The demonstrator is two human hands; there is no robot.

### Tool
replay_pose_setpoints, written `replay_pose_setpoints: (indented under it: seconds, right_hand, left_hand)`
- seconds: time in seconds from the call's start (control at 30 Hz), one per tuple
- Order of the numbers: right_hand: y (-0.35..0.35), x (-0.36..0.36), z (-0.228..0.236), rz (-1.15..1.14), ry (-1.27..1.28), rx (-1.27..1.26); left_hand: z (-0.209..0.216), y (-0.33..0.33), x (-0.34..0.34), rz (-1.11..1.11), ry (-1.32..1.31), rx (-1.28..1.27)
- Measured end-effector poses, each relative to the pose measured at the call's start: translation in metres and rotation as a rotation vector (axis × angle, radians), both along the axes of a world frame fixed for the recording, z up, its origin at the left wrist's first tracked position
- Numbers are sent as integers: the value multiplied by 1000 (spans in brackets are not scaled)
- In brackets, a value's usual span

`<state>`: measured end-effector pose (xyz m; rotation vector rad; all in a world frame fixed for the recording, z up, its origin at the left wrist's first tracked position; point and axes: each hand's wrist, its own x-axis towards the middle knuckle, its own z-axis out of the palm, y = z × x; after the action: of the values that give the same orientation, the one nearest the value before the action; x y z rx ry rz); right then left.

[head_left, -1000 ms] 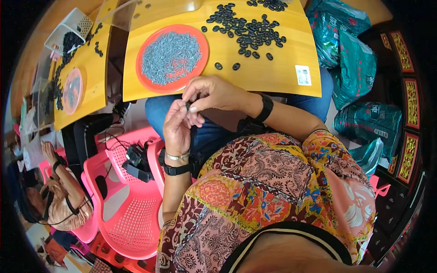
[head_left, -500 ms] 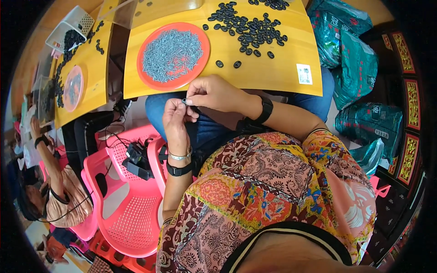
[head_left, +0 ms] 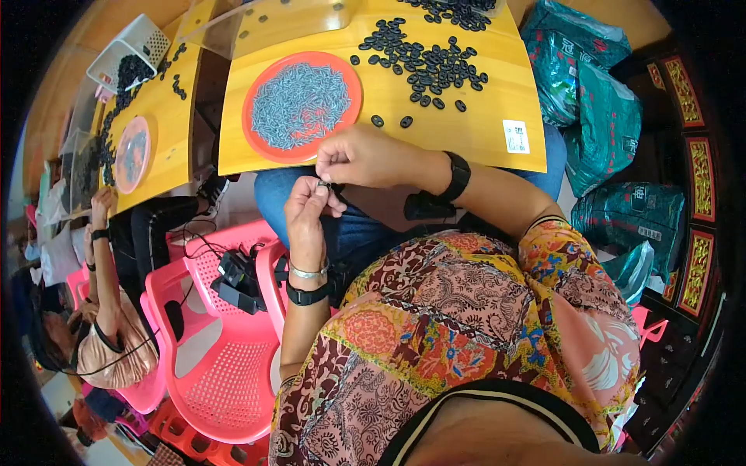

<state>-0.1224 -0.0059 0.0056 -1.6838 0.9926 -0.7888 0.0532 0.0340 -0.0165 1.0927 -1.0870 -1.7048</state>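
Note:
My left hand (head_left: pixel 307 213) is closed in a pinch at the table's near edge, above my lap. A small dark piece (head_left: pixel 323 184) shows at its thumb and fingertip; its exact kind is too small to tell. Just above it, my right hand (head_left: pixel 359 155) is closed, fingertips brought down to the same piece; what they grip is hidden. Beyond the hands lies a round red plate (head_left: pixel 249 116) holding a heap of slim grey screw-like pins (head_left: pixel 299 93). To its right, many black oval pieces with holes (head_left: pixel 435 66) are scattered, two lying apart at the near side.
The yellow table (head_left: pixel 482 147) carries a white label (head_left: pixel 515 137) and a clear bin (head_left: pixel 272 27). Green bags (head_left: pixel 606 116) stand at right. A pink chair (head_left: pixel 225 373) is at left; beyond it, another person's arm (head_left: pixel 109 279) reaches to a second table (head_left: pixel 159 167).
Both hands remain together, with my left hand slightly lower and the fingertips shifted over the small piece. The view has shifted slightly. The other person's arm has moved nearer their table's edge.

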Motion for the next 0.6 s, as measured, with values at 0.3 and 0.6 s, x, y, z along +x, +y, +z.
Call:
replay_pose_setpoints:
  seconds: [0.3,0.6]
  right_hand:
    - [-77,2,-6,-102,823,-631]
    - [-84,-1,-11,-123,772,-575]
  left_hand:
    - [-7,-2,4,101,109,22]
    - [-7,-2,4,117,159,34]
